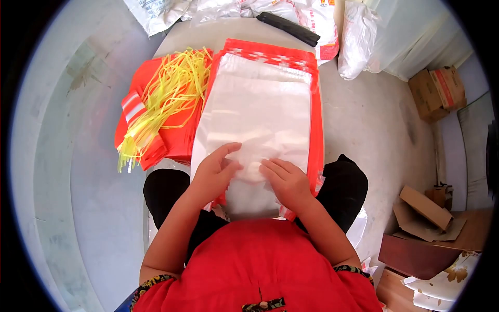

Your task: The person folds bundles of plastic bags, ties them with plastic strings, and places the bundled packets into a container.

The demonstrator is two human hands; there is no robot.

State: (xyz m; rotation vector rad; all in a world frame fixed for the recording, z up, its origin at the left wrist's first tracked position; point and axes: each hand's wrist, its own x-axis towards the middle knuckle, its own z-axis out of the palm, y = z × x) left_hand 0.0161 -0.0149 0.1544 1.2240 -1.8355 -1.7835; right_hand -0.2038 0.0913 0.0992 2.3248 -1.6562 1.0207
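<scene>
A stack of clear plastic bags point(254, 114) lies in front of me on top of red bags with white stripes point(316, 125). My left hand point(215, 172) rests over the near left part of the clear plastic, its thumb and index finger apart. On the right, my right hand point(286, 182) lies with its fingers stretched out flat against the near edge of the plastic. A pale, rounded patch shows between the two hands; I cannot tell whether it is a fold of the plastic. Neither hand visibly lifts anything.
To the left, yellow strips point(179, 86) lie over a pile of red bags point(184, 132). A long black bundle point(288, 28) and white plastic sacks point(358, 39) are at the back. Cardboard boxes point(436, 93) stand on the right, with an opened carton point(436, 244) nearer.
</scene>
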